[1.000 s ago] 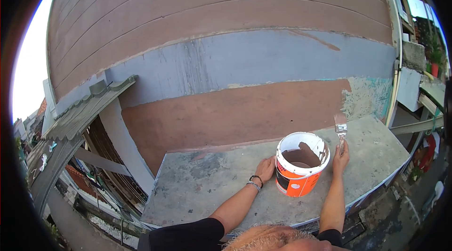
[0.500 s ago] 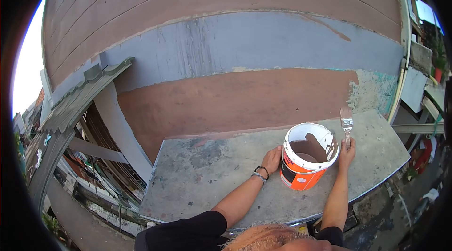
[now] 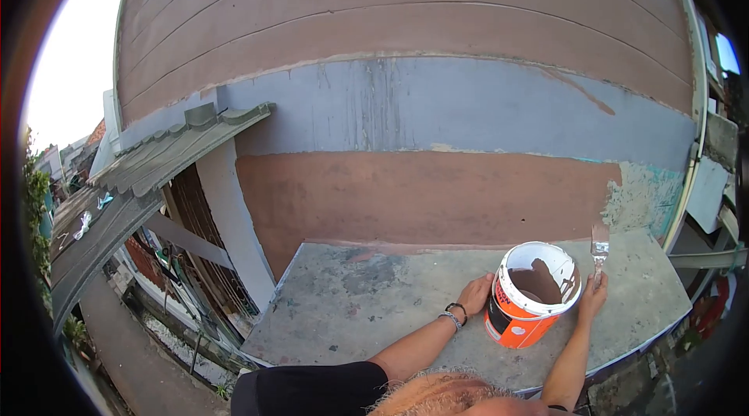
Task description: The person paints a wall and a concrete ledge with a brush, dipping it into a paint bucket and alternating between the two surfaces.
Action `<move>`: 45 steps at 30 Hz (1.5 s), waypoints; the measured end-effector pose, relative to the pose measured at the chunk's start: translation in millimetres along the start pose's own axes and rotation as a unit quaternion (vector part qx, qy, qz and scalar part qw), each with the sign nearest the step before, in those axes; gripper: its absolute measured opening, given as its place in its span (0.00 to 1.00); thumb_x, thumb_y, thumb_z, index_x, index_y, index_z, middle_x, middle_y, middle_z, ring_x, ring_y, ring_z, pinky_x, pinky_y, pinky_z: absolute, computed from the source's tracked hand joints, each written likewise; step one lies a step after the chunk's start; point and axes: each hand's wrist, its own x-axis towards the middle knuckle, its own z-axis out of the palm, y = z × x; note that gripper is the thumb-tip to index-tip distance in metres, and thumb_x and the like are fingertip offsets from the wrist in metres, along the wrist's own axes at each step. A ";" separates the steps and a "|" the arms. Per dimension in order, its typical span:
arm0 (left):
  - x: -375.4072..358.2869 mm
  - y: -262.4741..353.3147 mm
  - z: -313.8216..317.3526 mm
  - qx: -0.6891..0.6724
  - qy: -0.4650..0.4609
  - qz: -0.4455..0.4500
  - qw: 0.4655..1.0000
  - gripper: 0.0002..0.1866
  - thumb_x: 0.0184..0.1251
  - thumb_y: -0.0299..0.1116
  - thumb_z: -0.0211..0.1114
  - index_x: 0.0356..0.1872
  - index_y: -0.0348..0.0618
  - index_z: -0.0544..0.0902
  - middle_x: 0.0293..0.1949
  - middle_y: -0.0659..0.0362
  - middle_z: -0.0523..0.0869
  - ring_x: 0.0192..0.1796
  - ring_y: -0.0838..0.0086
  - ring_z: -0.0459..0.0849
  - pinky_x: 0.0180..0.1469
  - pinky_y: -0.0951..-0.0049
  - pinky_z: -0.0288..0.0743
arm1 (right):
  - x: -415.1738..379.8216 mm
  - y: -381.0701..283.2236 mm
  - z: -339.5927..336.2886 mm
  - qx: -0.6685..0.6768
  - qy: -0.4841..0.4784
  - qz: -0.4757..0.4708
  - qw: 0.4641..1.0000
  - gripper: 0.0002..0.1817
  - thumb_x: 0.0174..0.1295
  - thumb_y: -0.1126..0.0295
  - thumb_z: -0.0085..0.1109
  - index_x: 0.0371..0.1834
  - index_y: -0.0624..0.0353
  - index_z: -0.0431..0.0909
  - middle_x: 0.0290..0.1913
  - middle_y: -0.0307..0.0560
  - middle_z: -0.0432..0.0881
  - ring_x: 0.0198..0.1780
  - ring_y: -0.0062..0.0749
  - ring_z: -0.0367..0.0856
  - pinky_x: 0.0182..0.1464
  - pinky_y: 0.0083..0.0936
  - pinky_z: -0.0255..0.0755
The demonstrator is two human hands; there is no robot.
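Note:
An orange and white paint bucket point(image 3: 521, 332) stands on the grey ledge, its open top showing brown paint point(image 3: 537, 283) inside and smeared up the inner wall. My left hand point(image 3: 473, 296) is at the bucket's left side, fingers curled against it and partly hidden. A dark bracelet and a lighter one circle the left wrist. To the right of the bucket, my right hand point(image 3: 594, 297) grips the handle of a paintbrush point(image 3: 599, 247). The brush points upward, its bristles coated brown, close to the foot of the wall.
Behind the ledge point(image 3: 367, 299) rises a wall with a brown lower band point(image 3: 421, 193), a blue-grey band point(image 3: 468, 108) and brown boards above. A bare, flaking patch point(image 3: 644, 197) is at right. A small tiled roof point(image 3: 175, 147) juts out left. The ledge drops off at its front edge.
The view has tilted up and turned slightly left, so the wall, bucket and hands appear lower and further right. Both hands keep their places at the bucket and brush.

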 end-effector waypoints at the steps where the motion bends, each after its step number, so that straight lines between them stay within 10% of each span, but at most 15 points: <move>1: -1.0 0.7 -0.2 0.001 0.000 -0.006 1.000 0.37 0.78 0.60 0.28 0.49 0.38 0.80 0.46 0.38 0.84 0.53 0.40 0.78 0.56 0.54 0.70 | -1.0 0.8 0.2 0.004 0.000 -0.002 1.000 0.17 0.67 0.64 0.59 0.53 0.61 0.75 0.39 0.58 0.83 0.37 0.45 0.80 0.41 0.36 0.73; 18: 1.5 -0.1 1.7 -0.042 0.003 -0.001 0.999 0.39 0.77 0.62 0.30 0.50 0.36 0.80 0.46 0.42 0.85 0.51 0.50 0.81 0.56 0.60 0.70 | -1.4 -5.4 -1.0 0.016 0.014 -0.006 1.000 0.15 0.67 0.65 0.56 0.53 0.61 0.75 0.36 0.56 0.81 0.35 0.42 0.78 0.39 0.36 0.72; 31: 2.0 4.9 -2.4 0.024 -0.002 -0.033 0.999 0.39 0.76 0.60 0.30 0.39 0.35 0.82 0.37 0.37 0.84 0.46 0.38 0.79 0.47 0.51 0.71 | 12.7 -69.2 -31.4 0.087 0.071 -0.050 0.992 0.19 0.67 0.60 0.62 0.52 0.64 0.78 0.41 0.42 0.81 0.43 0.24 0.76 0.48 0.23 0.70; 37: -0.5 12.0 -2.4 -0.001 0.021 -0.029 0.999 0.40 0.76 0.62 0.31 0.41 0.36 0.83 0.37 0.37 0.84 0.46 0.39 0.80 0.47 0.52 0.72 | 37.4 -192.9 -120.2 0.042 -0.232 -0.092 0.967 0.14 0.61 0.66 0.68 0.47 0.61 0.82 0.40 0.40 0.83 0.41 0.24 0.78 0.45 0.22 0.71; 45: 3.7 11.3 -2.1 0.008 0.021 -0.032 0.999 0.40 0.74 0.64 0.32 0.41 0.38 0.83 0.36 0.38 0.84 0.45 0.39 0.80 0.46 0.52 0.72 | 30.6 -312.1 -53.8 -0.398 -0.493 -0.255 0.730 0.09 0.47 0.71 0.63 0.33 0.55 0.87 0.31 0.53 0.85 0.36 0.45 0.85 0.39 0.39 0.76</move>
